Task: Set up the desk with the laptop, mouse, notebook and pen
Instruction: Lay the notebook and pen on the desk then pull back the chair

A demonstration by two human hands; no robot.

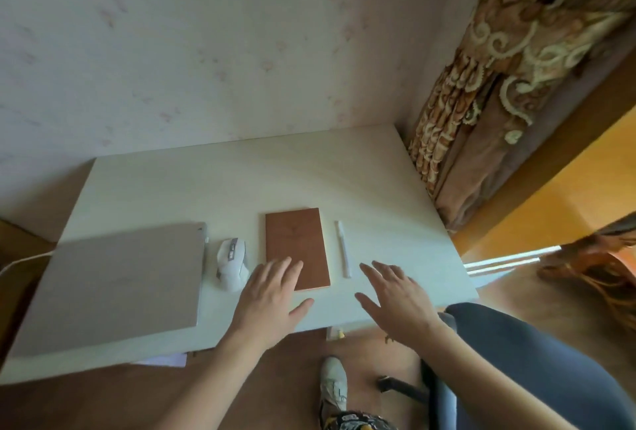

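Hovering with fingers spread, left hand (272, 295) and right hand (395, 295) flank the unlabelled notebook (296, 250).

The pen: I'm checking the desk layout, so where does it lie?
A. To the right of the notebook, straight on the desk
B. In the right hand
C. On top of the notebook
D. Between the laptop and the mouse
A: the white pen lies flat on the desk just right of the brown notebook, apart from it, and the open right hand holds nothing.
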